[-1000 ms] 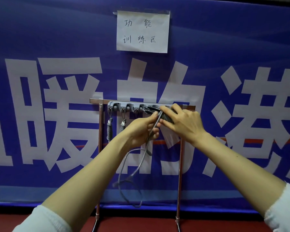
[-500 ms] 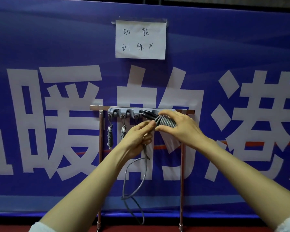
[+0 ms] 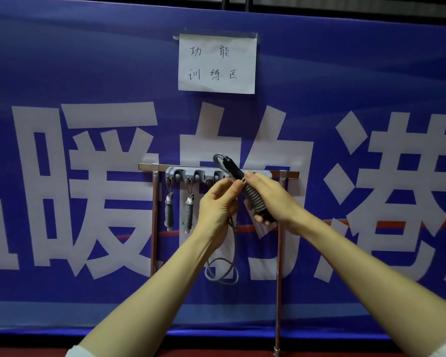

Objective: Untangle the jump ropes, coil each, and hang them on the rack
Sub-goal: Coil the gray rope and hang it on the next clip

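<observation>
Fingertips (image 3: 233, 188) of the left hand (image 3: 216, 206) pinch a strand of the grey-corded jump rope with black plastic handles (image 3: 254, 198), just where the cord meets the wound coil. Against them, the right hand (image 3: 271, 199) curls its fingers (image 3: 254, 176) round that coil, thumb underneath at the bundle's lower end. The bundle slants up and leftward from the right fingers, its black handle tips and a small cord loop (image 3: 218, 158) poking just above the fingertips. Below the left fingers the loose cord (image 3: 233, 253) hangs down and ends in a slack loop. Just behind the fingertips runs the metal rack bar (image 3: 150, 166) with its grey plastic hook strip (image 3: 180, 173). To the left of the left fingers, two coiled grey ropes (image 3: 169, 212) dangle from hooks. Well above the fingers, a white paper sign (image 3: 216, 63) is taped to the blue banner with large white characters (image 3: 88, 73).
</observation>
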Tool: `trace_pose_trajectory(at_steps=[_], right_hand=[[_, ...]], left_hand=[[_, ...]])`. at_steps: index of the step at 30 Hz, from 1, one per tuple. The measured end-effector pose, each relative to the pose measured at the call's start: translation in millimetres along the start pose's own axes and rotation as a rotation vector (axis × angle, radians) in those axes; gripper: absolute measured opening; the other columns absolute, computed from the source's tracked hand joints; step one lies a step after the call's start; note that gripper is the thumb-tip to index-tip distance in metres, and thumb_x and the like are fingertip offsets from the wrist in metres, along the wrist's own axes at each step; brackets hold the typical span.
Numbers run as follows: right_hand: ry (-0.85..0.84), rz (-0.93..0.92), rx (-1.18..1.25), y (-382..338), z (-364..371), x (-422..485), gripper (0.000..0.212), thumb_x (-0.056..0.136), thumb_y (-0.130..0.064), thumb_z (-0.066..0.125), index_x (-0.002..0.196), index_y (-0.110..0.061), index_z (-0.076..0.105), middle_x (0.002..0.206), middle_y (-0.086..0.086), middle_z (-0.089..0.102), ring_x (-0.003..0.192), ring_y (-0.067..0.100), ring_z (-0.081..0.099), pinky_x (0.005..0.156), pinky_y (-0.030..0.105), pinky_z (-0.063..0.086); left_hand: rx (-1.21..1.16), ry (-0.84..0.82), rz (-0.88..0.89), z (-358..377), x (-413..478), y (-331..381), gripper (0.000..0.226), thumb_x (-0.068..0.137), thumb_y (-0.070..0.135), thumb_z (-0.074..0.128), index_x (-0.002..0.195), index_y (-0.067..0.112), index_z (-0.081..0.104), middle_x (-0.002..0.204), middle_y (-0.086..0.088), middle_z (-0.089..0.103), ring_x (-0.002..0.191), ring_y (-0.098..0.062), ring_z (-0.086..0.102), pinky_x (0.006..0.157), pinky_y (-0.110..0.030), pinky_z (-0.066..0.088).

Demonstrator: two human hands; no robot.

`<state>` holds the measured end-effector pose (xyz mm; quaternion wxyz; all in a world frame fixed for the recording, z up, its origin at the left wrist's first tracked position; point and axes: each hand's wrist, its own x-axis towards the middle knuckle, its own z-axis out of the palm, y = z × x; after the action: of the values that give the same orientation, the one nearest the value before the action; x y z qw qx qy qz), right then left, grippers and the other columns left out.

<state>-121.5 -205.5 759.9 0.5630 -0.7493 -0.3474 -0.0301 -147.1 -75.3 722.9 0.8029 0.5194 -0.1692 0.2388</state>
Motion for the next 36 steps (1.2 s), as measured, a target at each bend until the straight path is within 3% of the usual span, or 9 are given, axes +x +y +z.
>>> trace_pose_trajectory(at_steps=[4, 8, 12, 15, 19, 23, 29, 33, 36], right_hand=[[-0.007, -0.018, -0.046, -2, 2, -1, 0.047, 0.095, -0.057, 0.041, 0.105, -0.015, 0.06, 0.07, 0.011, 0.062, 0.054, 0.027, 0.063, 0.042, 0.026, 0.047], [0.017, -0.047, -0.059, -3, 3, -3, 0.056, 0.09, -0.055, 0.046, 0.101, -0.003, 0.065, 0.071, 0.01, 0.063, 0.054, 0.013, 0.062, 0.049, 0.021, 0.049], [0.021, -0.022, 0.002, -2, 7, -6, 0.053, 0.092, -0.054, 0.044, 0.092, -0.007, 0.067, 0.072, 0.016, 0.067, 0.056, 0.025, 0.062, 0.055, 0.035, 0.051], [0.004, 0.013, -0.027, 1, 3, -8, 0.055, 0.083, -0.063, 0.044, 0.086, -0.013, 0.068, 0.074, 0.016, 0.066, 0.062, 0.03, 0.062, 0.059, 0.038, 0.05], [-0.052, 0.069, 0.011, 3, -7, -7, 0.062, 0.089, -0.058, 0.047, 0.097, 0.001, 0.066, 0.068, 0.012, 0.061, 0.05, 0.02, 0.059, 0.042, 0.025, 0.046], [-0.192, 0.101, 0.097, -2, -8, -9, 0.063, 0.087, -0.06, 0.048, 0.099, 0.001, 0.059, 0.069, 0.013, 0.059, 0.047, 0.022, 0.057, 0.036, 0.024, 0.045], [-0.272, 0.175, 0.197, -5, -9, -10, 0.054, 0.089, -0.059, 0.046, 0.088, -0.006, 0.057, 0.065, 0.009, 0.056, 0.045, 0.019, 0.054, 0.033, 0.021, 0.041], [-0.341, 0.221, 0.3, -3, -13, -10, 0.05, 0.087, -0.055, 0.045, 0.091, -0.006, 0.053, 0.065, 0.008, 0.053, 0.045, 0.018, 0.051, 0.032, 0.021, 0.036], [-0.361, 0.219, 0.322, -1, -17, -10, 0.052, 0.086, -0.055, 0.044, 0.094, -0.005, 0.053, 0.066, 0.008, 0.053, 0.046, 0.017, 0.051, 0.032, 0.021, 0.036]], left_hand=[[0.048, 0.088, 0.05, 3, -4, -2, 0.023, 0.078, 0.028, 0.07, 0.096, 0.013, 0.069, 0.06, 0.011, 0.058, 0.048, -0.001, 0.041, 0.05, -0.017, 0.036], [0.127, 0.09, 0.048, 3, -5, -2, 0.011, 0.086, 0.029, 0.069, 0.078, 0.021, 0.067, 0.053, 0.012, 0.052, 0.048, -0.003, 0.039, 0.047, -0.023, 0.034], [0.158, -0.058, 0.01, -1, -4, 4, 0.013, 0.093, 0.024, 0.061, 0.081, 0.02, 0.063, 0.052, 0.011, 0.054, 0.046, -0.002, 0.047, 0.047, -0.02, 0.039], [0.228, -0.197, -0.07, -13, 0, 15, 0.015, 0.091, 0.029, 0.061, 0.089, 0.015, 0.065, 0.06, 0.012, 0.054, 0.05, -0.001, 0.04, 0.05, -0.015, 0.034], [0.446, -0.328, -0.126, -31, 5, 21, 0.032, 0.08, 0.036, 0.073, 0.106, 0.016, 0.069, 0.08, 0.007, 0.061, 0.062, -0.003, 0.043, 0.058, -0.016, 0.037], [0.23, -0.319, -0.187, -34, 7, 19, 0.025, 0.079, 0.018, 0.067, 0.103, 0.009, 0.066, 0.066, 0.009, 0.058, 0.053, -0.002, 0.036, 0.049, -0.012, 0.034], [0.159, -0.392, -0.201, -27, 2, 21, 0.025, 0.084, 0.018, 0.06, 0.107, 0.01, 0.063, 0.06, 0.011, 0.053, 0.048, -0.001, 0.033, 0.045, -0.012, 0.029], [0.199, -0.428, -0.187, -27, 0, 19, 0.026, 0.088, 0.021, 0.057, 0.112, 0.015, 0.065, 0.062, 0.011, 0.047, 0.048, -0.001, 0.031, 0.045, -0.012, 0.028], [0.124, -0.457, -0.186, -31, -1, 18, 0.024, 0.091, 0.017, 0.055, 0.113, 0.011, 0.063, 0.07, 0.004, 0.053, 0.053, -0.001, 0.043, 0.052, -0.012, 0.037]])
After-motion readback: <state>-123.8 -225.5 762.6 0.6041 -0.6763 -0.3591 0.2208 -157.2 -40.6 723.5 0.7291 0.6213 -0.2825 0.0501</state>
